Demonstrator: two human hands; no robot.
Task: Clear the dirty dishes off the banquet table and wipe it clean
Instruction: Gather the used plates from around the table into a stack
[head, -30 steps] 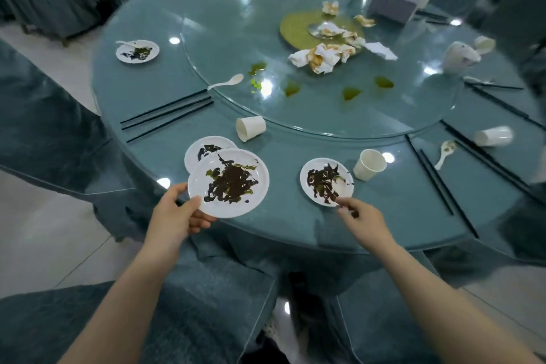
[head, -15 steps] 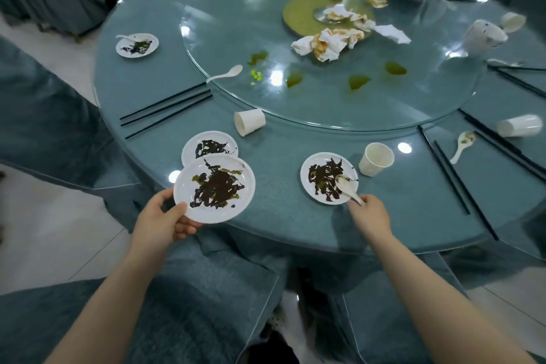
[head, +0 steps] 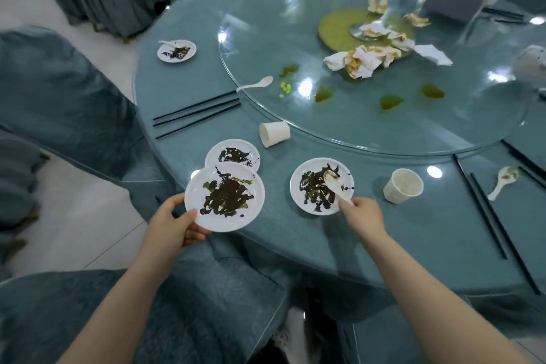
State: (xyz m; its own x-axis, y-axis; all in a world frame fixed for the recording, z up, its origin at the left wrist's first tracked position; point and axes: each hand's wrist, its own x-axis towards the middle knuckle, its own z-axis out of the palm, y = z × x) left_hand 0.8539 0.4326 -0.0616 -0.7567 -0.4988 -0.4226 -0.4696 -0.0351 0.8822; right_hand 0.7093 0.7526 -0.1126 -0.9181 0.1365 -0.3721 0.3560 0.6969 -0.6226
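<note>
My left hand (head: 172, 226) grips the near rim of a white plate (head: 224, 196) smeared with dark sauce, held just over the edge of the round teal table (head: 295, 233). Behind it a second dirty plate (head: 233, 155) lies on the table. My right hand (head: 362, 214) pinches the handle of a white spoon (head: 335, 183), whose bowl rests on a third dirty plate (head: 322, 186).
A tipped paper cup (head: 274, 133) and an upright cup (head: 403, 185) stand nearby. Black chopsticks (head: 196, 114) lie at the left, more chopsticks (head: 490, 216) and a spoon (head: 503, 180) at the right. The glass turntable (head: 369, 124) holds crumpled napkins (head: 363, 59) and spills. Covered chairs surround the table.
My right hand picked up the spoon beside the middle plate and laid its bowl on that plate. My left hand drew its plate slightly down and left, off the second plate.
</note>
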